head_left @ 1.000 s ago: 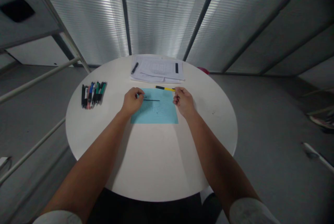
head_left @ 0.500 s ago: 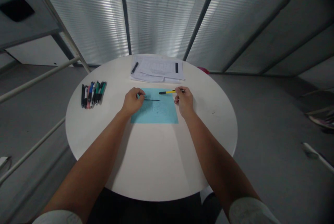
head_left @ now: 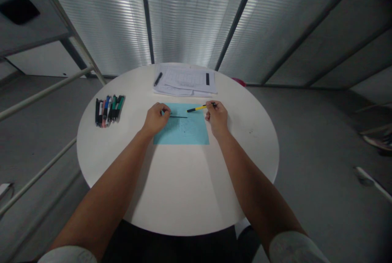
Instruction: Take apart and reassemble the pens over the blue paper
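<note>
- Nearest is the white desk (head_left: 183, 189), bare between the two forearms and reaching out past both hands.
- A blue sheet (head_left: 194, 134) lies on it, between and partly beneath the hands; the small dark specks on it, between the hands, are too small to make out.
- The left hand (head_left: 155, 119) has thumb and finger pinched on a thin dark rod (head_left: 180, 117), perhaps a pen refill, which points toward the right hand.
- The right hand (head_left: 218, 118) grips a yellow pen (head_left: 199, 108) with a black end, aimed back at the left hand.
- As for progress, rod and pen look like separate parts, each picked out and held; their ends are near each other but not joined, so any fitting together seems undone.
- Well to the left of the left hand, a row of pens (head_left: 114, 108) lies side by side, touched by neither hand.
- Beyond both hands sit white papers (head_left: 186, 79), with a black pen (head_left: 158, 79) on top.
</note>
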The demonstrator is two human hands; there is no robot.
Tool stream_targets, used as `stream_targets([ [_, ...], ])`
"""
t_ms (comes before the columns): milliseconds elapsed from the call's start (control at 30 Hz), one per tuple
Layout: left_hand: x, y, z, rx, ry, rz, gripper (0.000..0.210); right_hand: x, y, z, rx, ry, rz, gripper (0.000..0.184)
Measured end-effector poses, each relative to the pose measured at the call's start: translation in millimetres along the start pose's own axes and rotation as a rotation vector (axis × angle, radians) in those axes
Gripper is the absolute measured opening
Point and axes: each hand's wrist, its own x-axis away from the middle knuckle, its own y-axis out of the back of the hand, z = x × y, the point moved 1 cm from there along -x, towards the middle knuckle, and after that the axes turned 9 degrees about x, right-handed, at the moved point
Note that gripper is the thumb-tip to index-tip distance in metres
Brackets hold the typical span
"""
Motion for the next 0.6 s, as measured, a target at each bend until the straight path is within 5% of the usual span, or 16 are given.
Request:
stream_targets([
  [600, -0.1, 0.0, -0.1, 0.003, 0.028, 0.009, 0.016, 2.1, 2.3, 8.0, -0.006, 0.065, -0.072, 0.03],
])
